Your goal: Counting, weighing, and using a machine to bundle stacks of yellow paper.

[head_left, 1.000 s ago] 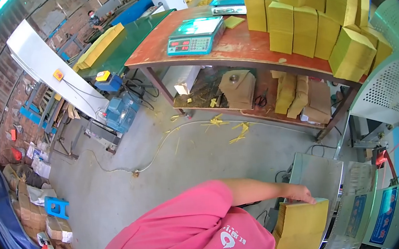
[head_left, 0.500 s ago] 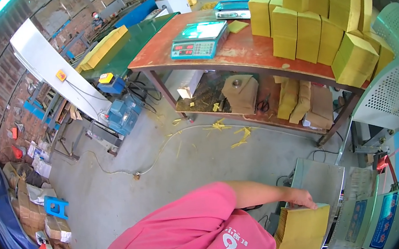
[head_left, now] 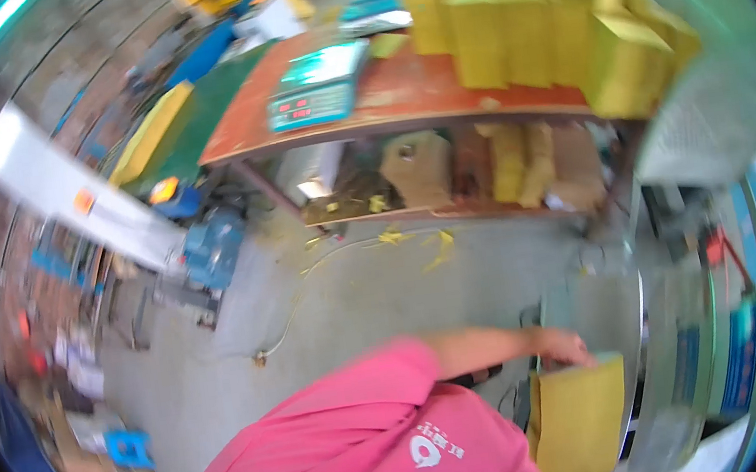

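My left hand (head_left: 561,345) reaches across from the pink sleeve and grips the far end of a thick stack of yellow paper (head_left: 582,423), its fingers bent over the edge. The stack lies lengthwise in front of me, beside a grey metal machine bed (head_left: 585,310). At the stack's near end, a small skin-coloured patch shows at the picture's lower edge. It may be part of my right hand, but its fingers are hidden.
A red table (head_left: 418,99) ahead carries a teal digital scale (head_left: 317,88) and tall yellow paper stacks (head_left: 505,36). Wrapped bundles (head_left: 422,169) sit on its lower shelf. A cable (head_left: 290,322) and paper scraps lie on the floor. A perforated guard (head_left: 720,100) stands right.
The view has turned and blurred, so the table and scale sit farther left. The near end of the yellow paper stack now shows. My left hand stays on its far end.
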### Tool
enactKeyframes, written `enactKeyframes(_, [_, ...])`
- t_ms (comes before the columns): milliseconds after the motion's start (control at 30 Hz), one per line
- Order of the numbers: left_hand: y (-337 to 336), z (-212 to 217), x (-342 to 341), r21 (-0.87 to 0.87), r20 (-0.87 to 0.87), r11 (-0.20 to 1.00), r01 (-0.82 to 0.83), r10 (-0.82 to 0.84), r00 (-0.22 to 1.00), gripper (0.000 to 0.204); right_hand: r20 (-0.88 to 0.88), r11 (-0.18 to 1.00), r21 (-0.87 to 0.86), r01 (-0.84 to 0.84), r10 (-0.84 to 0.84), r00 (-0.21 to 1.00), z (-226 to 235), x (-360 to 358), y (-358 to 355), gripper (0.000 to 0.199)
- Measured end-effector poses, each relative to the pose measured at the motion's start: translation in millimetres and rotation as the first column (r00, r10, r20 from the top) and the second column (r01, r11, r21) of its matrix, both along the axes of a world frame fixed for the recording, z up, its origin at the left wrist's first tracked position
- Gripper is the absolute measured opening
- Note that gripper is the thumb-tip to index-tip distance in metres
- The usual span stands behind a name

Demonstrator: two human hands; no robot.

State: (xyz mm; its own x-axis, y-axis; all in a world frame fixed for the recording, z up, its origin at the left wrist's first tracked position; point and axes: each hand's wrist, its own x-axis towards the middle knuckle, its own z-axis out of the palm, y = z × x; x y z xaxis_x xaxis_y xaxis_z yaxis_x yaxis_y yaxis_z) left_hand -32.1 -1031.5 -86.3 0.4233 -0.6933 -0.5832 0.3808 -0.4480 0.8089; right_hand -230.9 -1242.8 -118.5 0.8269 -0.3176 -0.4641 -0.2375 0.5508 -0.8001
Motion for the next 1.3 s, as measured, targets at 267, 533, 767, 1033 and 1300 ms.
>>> enactKeyframes(267, [20.2,33.8,29.0,0.027,-0.088,0.99,0.141,-0.138,0.987,0.057,-0.21,0.928,-0.367,0.058,-0.143,0.967,16.8,-69.0,16.8,0.028])
enactKeyframes(533, [-25.6,32.7,44.2,-0.078,-0.184,0.983,0.167,-0.179,0.966,0.059,-0.262,0.89,-0.083,0.448,-0.453,0.852,58.8,-53.2,11.7,0.033])
enactKeyframes(767, [-64.0,17.4,32.6,-0.494,0.2,0.787,0.369,-0.31,0.929,0.069,0.225,0.643,-0.056,0.764,-0.737,0.637,69.4,-48.8,-4.5,0.029])
enactKeyframes(1033, [-57.5,-8.9,20.3,-0.447,0.121,0.792,0.416,-0.407,0.905,0.073,0.266,0.419,0.057,0.906,-0.881,0.39,32.0,-43.8,-9.4,0.02])
enactKeyframes(1300, [-65.3,-10.4,17.4,-0.445,0.226,0.746,0.496,-0.442,0.868,0.071,0.261,0.213,-0.083,0.973,-0.938,0.228,21.3,-48.8,-9.1,0.011])
